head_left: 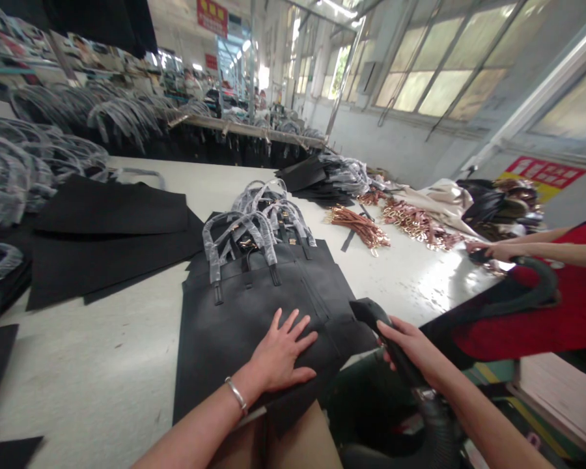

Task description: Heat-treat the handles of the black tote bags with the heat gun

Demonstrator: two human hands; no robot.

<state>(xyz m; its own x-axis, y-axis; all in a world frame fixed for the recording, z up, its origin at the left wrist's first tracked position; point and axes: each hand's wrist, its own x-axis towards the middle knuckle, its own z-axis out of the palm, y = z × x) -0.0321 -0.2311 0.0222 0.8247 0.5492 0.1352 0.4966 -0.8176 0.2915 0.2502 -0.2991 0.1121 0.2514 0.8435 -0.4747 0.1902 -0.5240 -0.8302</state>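
Your left hand [280, 352] lies flat, fingers spread, on the top black bag [254, 306] of a stack low in the middle of the frame; the palm presses the leather panel near its lower right edge and grips nothing. A silver bracelet [236, 395] sits on that wrist. The bag lies flat on the white desk [102, 352], its plastic-wrapped handles [244, 238] pointing toward the upper part of the frame, with more wrapped handles bunched just behind them.

Your right hand [410, 345], at lower right, is closed around a black hose-like tool [388, 339]; its dark nozzle end reaches toward the bag's right edge, just beside it. Whether nozzle and bag touch, you cannot tell.

At left centre lie flat black panels [107, 228], well apart from your hands. In the upper left, rows of wrapped handles [39, 150] crowd the desk edge. Right of centre, coppery straps with metal fittings [361, 228] lie in small heaps, and further bags [322, 176] are piled behind them.

At the right edge, another person in a red top [566, 306] stretches a hand [498, 249] toward that hardware, a black strap [532, 293] curving across the front of the red top.
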